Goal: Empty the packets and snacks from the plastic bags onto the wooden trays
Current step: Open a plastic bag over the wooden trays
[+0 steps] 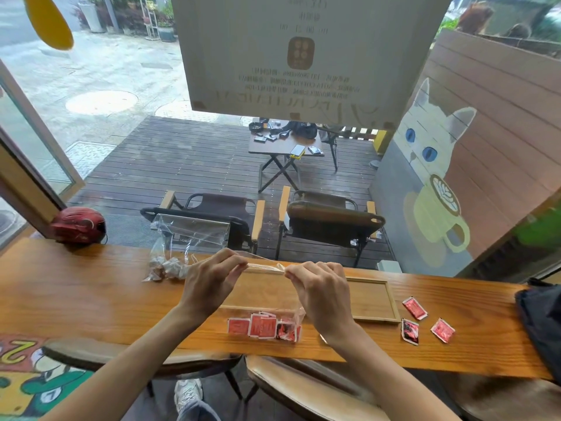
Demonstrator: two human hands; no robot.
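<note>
A clear, thin plastic bag (267, 294) is held up over the counter (91, 293), its film crinkled and almost invisible apart from its top edge, stretched taut between the two hands. The left hand (209, 284) pinches that edge with curled fingers at one end; the right hand (321, 291) pinches the other end the same way. At the bag's bottom, low by the counter's near edge, sit square red packets (264, 326) with white borders, glossy and flat. Behind the bag lie shallow rectangular wooden trays (375, 299) with thin raised rims, pale grain. Three more red packets (423, 322) lie loose on the counter just right of the trays. A second clear bag (179, 253), left and behind, holds pale wrapped snacks (170, 267). The counter is a long varnished plank of warm orange wood set against a window. A red helmet (79, 224) rests at its far left, a dark bag (540, 323) at its right end. Outside are folding chairs on dark decking.
</note>
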